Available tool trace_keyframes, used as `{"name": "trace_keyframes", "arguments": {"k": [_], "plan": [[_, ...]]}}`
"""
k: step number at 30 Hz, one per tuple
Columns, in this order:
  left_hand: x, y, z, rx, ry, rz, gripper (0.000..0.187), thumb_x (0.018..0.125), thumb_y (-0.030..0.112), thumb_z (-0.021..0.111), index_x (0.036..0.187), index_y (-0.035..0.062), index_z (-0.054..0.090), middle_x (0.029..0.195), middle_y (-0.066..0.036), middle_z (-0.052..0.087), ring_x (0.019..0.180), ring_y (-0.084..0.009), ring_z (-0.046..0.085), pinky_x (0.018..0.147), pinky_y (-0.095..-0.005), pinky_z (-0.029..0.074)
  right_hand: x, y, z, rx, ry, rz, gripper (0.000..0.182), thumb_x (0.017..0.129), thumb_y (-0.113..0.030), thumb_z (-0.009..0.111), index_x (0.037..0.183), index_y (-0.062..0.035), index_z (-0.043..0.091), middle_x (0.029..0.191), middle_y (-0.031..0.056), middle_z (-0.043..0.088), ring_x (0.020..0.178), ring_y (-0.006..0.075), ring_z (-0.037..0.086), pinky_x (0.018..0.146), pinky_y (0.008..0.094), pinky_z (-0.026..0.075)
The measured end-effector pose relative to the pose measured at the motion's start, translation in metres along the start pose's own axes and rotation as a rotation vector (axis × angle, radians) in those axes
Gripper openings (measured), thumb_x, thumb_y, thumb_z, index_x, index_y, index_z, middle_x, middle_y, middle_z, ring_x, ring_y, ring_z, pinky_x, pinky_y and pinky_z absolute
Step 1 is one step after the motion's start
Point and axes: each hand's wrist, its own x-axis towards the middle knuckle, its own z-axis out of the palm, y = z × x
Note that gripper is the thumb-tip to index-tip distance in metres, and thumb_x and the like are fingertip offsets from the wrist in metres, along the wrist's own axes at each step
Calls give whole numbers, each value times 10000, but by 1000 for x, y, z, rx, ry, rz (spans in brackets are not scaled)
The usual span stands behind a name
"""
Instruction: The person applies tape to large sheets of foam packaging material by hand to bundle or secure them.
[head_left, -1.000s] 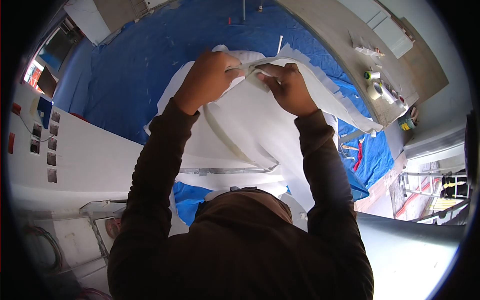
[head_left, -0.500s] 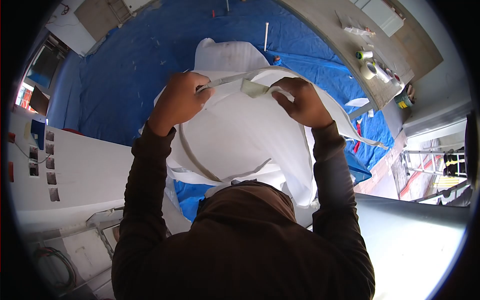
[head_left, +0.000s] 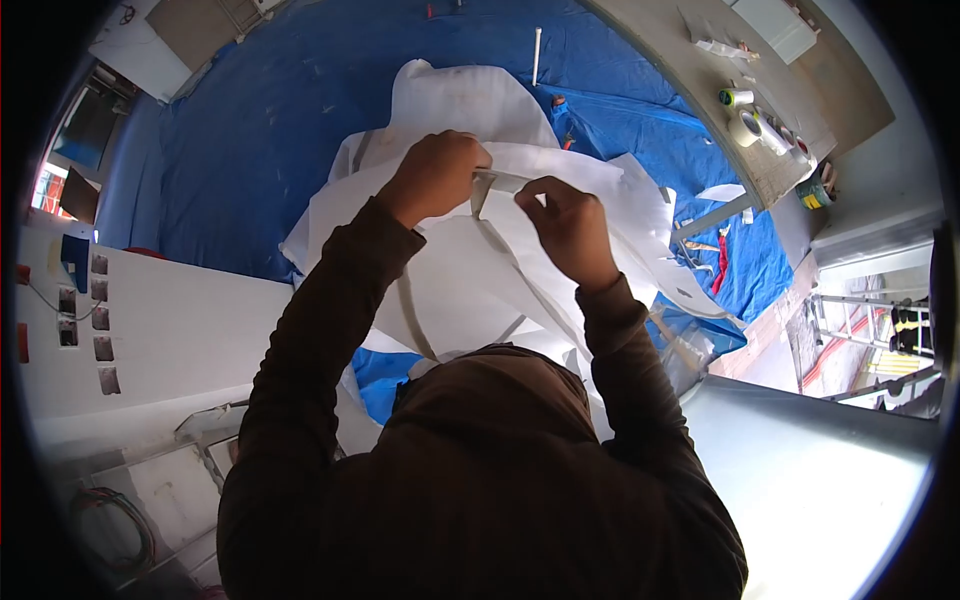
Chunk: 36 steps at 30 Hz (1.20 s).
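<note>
A large, thin white sheet (head_left: 450, 265) with grey tape-like strips spreads in front of me in loose folds. My left hand (head_left: 440, 175) is closed on its raised edge. From those fingertips hangs a short, folded piece of grey-green tape (head_left: 482, 192). Just to the right, my right hand (head_left: 570, 228) is pinched, thumb against index finger, where the sheet's grey-edged border meets the fingertips. Only a small gap separates the two hands. The exact spot under the right fingertips is partly hidden.
A blue tarp (head_left: 250, 170) covers the floor. A bench (head_left: 690, 85) on the right carries rolls of tape (head_left: 745, 127). A white upright tube (head_left: 537, 57) stands beyond the sheet. Red-handled tools (head_left: 721, 262) lie at right, and a white panel (head_left: 190, 310) stands left.
My left hand has moved right and slightly up, bringing the sheet's edge toward my right hand. My right hand has shifted a little left and down. The hands are closer together, and the sheet's folds have shifted.
</note>
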Motion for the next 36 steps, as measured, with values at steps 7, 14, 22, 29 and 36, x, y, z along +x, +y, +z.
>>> {"name": "trace_keyframes", "arguments": {"k": [7, 14, 22, 29, 36], "plan": [[10, 21, -2, -299, -80, -179, 108, 800, 54, 710, 855, -37, 732, 744, -208, 684, 613, -310, 630, 637, -382, 492, -23, -3, 22, -56, -64, 11, 364, 875, -273, 785, 1023, 46, 691, 931, 210, 720, 869, 394, 696, 789, 419, 540], [9, 48, 3, -345, 19, 100, 327, 804, -52, 639, 1120, 22, 678, 940, -177, 682, 866, -322, 670, 765, -404, 530, -14, 28, 16, 16, -72, -181, 149, 914, -67, 636, 1043, -14, 688, 920, 212, 704, 836, 415, 672, 741, 447, 530], [12, 37, 2, -415, -109, 266, 409, 815, -96, 622, 1199, 35, 674, 951, -154, 694, 807, -356, 664, 807, -412, 539, -25, 31, -14, 113, -203, -121, 121, 941, -128, 611, 943, -23, 672, 871, 164, 687, 818, 359, 655, 743, 436, 512], [-2, 51, 20, -481, -284, -21, 347, 778, 50, 772, 1114, 7, 698, 905, -225, 714, 837, -386, 698, 800, -413, 545, -36, 40, -17, 62, -187, -197, 94, 903, -113, 625, 883, -34, 672, 894, 132, 659, 828, 334, 639, 735, 422, 506], [3, 59, 25, -246, -357, -53, 194, 763, 89, 793, 885, -38, 713, 808, -240, 691, 767, -383, 692, 738, -431, 534, -34, 47, -30, -22, -312, -295, 93, 854, -142, 622, 849, -65, 674, 878, 110, 656, 805, 323, 633, 724, 424, 501]]}}
